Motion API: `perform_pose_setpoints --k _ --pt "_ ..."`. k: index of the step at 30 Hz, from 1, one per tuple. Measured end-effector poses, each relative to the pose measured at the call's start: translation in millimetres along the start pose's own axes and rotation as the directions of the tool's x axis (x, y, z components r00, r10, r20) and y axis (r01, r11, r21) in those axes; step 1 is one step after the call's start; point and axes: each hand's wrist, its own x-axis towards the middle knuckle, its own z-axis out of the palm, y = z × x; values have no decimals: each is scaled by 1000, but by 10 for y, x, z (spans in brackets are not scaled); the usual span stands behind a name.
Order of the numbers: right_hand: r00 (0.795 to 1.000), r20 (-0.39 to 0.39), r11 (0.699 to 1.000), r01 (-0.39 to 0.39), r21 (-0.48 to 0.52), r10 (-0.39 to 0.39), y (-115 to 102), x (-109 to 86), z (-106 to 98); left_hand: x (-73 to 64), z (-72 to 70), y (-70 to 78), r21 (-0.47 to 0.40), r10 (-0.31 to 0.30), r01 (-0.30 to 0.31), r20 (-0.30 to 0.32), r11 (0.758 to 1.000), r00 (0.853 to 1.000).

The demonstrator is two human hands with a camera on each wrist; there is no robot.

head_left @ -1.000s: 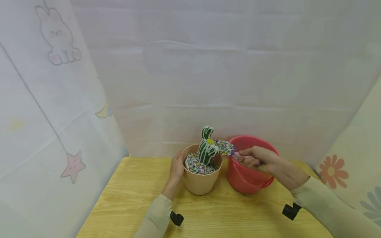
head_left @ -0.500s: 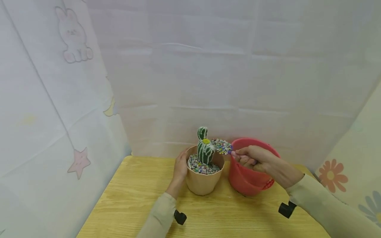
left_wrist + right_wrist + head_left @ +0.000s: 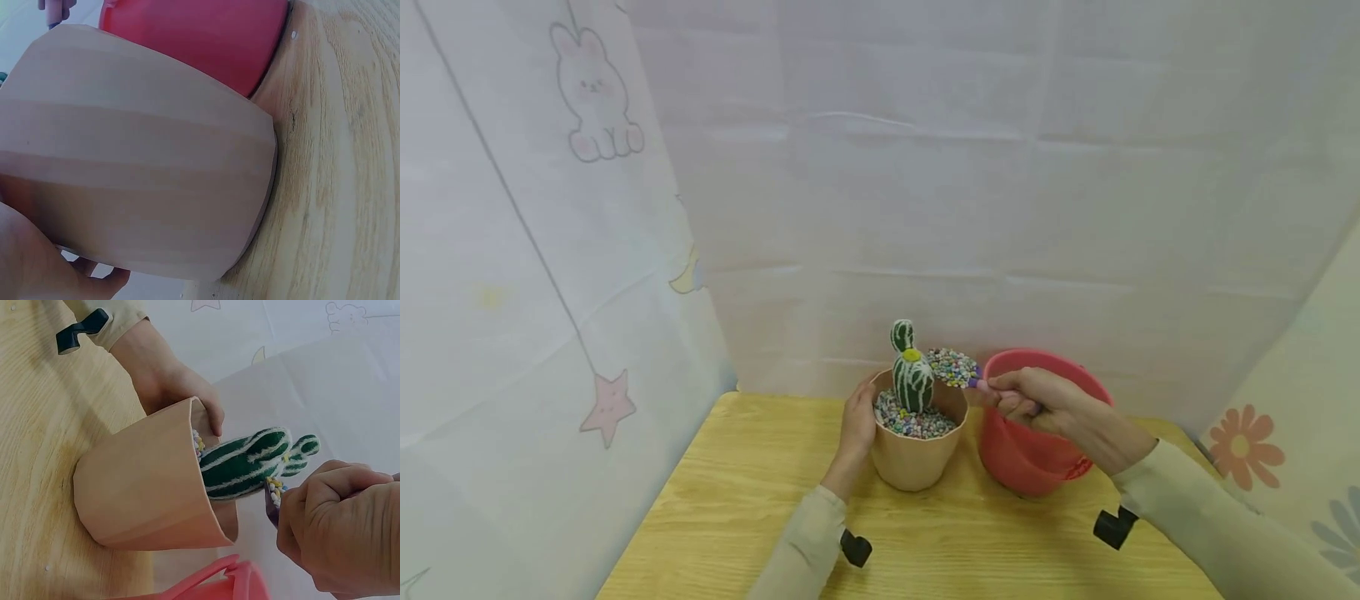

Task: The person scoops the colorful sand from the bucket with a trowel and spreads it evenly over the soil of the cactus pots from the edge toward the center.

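A beige flowerpot (image 3: 916,463) stands on the table, holding small multicoloured pebbles (image 3: 917,422) and a green-and-white toy cactus (image 3: 913,386) with a yellow flower. My left hand (image 3: 856,422) holds the pot's left side, fingers curved round its outer wall near the rim. Beside the cactus, above the pot's right rim, hangs a small scoop (image 3: 953,367) heaped with pebbles. My right hand (image 3: 1037,398) grips its pink handle. In the right wrist view, the purple edge of the scoop (image 3: 272,505) is close against the cactus; whether they touch I cannot tell.
A red bucket (image 3: 1026,467) stands just right of the pot, partly under my right forearm; its contents are hidden. The wooden table (image 3: 760,467) reaches back to a pale cloth wall (image 3: 880,208). Printed cloth also hangs at the left and right sides.
The scoop has shifted slightly left over the pot, and the cactus has moved left within it. My left hand keeps its place on the pot. The head view has turned a little.
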Motion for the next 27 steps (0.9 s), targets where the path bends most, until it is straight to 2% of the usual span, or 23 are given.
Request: perform_pose_setpoints --k 8,16,21,24,27 --pt "999 42 995 -16 94 12 51 28 -82 4 -56 -11 12 -12 12 -9 1000 1000" --pt "998 67 992 -18 129 10 108 30 -148 -14 -87 5 4 -10 10 23 1000 1000" --pt "1000 22 997 10 76 -12 186 52 -140 -25 -92 9 -12 -9 9 37 1000 999" --pt "999 -12 999 39 22 -39 225 62 -104 -73 -102 146 -10 -19 20 57 1000 998" --pt "996 -49 996 68 -56 -70 253 64 -66 -66 -97 153 -2 -34 34 63 999 997"
